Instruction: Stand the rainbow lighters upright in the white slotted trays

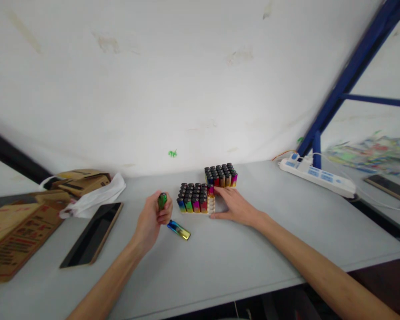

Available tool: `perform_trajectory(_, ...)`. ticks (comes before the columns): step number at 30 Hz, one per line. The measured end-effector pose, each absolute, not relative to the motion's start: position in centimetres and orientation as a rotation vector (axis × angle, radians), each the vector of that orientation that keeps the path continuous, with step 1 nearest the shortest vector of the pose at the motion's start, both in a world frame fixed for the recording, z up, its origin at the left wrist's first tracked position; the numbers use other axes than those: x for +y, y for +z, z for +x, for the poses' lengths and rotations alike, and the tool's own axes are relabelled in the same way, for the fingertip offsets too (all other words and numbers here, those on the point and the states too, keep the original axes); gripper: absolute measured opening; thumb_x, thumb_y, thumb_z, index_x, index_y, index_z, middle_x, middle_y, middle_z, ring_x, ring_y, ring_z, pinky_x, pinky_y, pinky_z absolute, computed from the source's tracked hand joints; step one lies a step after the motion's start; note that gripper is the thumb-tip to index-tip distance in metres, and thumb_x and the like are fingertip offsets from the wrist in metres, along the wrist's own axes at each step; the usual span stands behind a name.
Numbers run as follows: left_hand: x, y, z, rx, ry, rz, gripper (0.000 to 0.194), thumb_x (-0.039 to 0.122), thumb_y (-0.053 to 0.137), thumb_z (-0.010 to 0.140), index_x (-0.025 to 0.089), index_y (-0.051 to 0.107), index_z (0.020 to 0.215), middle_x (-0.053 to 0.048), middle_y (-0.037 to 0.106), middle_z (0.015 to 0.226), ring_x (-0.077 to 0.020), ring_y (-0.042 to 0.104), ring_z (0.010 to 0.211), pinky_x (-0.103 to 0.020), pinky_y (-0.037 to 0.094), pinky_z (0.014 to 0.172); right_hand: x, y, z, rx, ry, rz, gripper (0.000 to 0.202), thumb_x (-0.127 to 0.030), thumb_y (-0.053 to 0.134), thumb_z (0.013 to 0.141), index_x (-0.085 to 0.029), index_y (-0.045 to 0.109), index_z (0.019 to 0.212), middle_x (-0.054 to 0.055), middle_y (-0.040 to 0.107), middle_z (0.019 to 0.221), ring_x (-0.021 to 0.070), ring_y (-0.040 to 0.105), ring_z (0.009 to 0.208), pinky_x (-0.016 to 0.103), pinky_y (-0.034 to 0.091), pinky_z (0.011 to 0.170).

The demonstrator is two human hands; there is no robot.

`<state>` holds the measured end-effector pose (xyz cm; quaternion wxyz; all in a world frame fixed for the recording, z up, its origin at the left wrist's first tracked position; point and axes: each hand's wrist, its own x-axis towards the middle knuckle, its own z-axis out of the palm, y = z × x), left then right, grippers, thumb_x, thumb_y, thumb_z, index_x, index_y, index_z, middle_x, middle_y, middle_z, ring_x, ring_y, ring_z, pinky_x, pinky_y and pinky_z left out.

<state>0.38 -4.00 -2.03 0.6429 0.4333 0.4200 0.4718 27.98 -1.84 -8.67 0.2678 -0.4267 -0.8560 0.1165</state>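
My left hand (156, 211) is closed around a green lighter (162, 201), its dark top pointing up. Just right of that hand, a blue-to-yellow lighter (179, 230) lies flat on the table. Several colourful lighters (193, 198) with black tops stand upright in rows in a white holder (211, 206), which has bare slots along its right side. At that right side is my right hand (235, 206), thumb and fingers apart, with fingertips by the holder's edge and a purple lighter (211, 191). Whether those fingertips press on the holder or lighter I cannot tell.
Behind stands a second block of lighters (221, 175) near the wall. A dark phone (91, 235) lies on the left, beside cardboard boxes (23, 231) and a white bag (96, 195). A power strip (316, 174) with cables lies at the right.
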Motion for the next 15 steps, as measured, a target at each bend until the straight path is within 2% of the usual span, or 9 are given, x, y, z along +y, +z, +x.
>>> perform_trajectory(3,-3.96,-2.07,0.43,0.972,1.073,1.009,0.043,0.05,0.049,0.087,0.02,0.041,0.058,0.008,0.021,0.053,-0.008,0.015,0.045,-0.019,0.02,0.041,-1.92,-8.48,27.94,-2.308,0.325,-1.145,0.092,-0.058,0.079,0.078,-0.014,0.039,0.149,0.023,0.056,0.143,0.0365,0.056,0.127,0.055,0.043,0.108)
perform_trajectory(7,-4.14,-2.15,0.51,1.032,1.111,1.05,0.037,0.042,0.049,0.085,0.02,0.038,0.057,0.007,0.02,0.053,-0.0075,0.015,0.043,-0.019,0.016,0.04,-1.94,-8.33,27.87,-2.308,0.326,-1.15,0.092,-0.057,0.079,0.078,-0.014,0.039,0.149,0.023,0.055,0.143,0.0365,0.055,0.128,0.054,0.042,0.108)
perform_trajectory(10,-4.23,-2.26,0.53,1.048,1.119,1.041,0.036,0.042,0.049,0.086,0.02,0.039,0.059,0.008,0.021,0.054,-0.0066,0.015,0.042,-0.018,0.016,0.04,-1.94,-8.21,27.81,-2.312,0.339,-1.157,0.092,-0.056,0.08,0.078,-0.012,0.04,0.148,0.024,0.055,0.143,0.0366,0.055,0.128,0.054,0.042,0.108)
perform_trajectory(15,-3.92,-2.14,0.29,0.993,1.171,1.045,0.036,0.053,0.05,0.089,0.019,0.053,0.079,0.009,0.029,0.054,-0.0066,0.023,0.042,-0.016,0.02,0.04,-1.92,-8.14,27.75,-2.31,0.344,-1.148,0.092,-0.057,0.08,0.078,-0.011,0.041,0.146,0.023,0.056,0.143,0.0365,0.055,0.127,0.053,0.042,0.109)
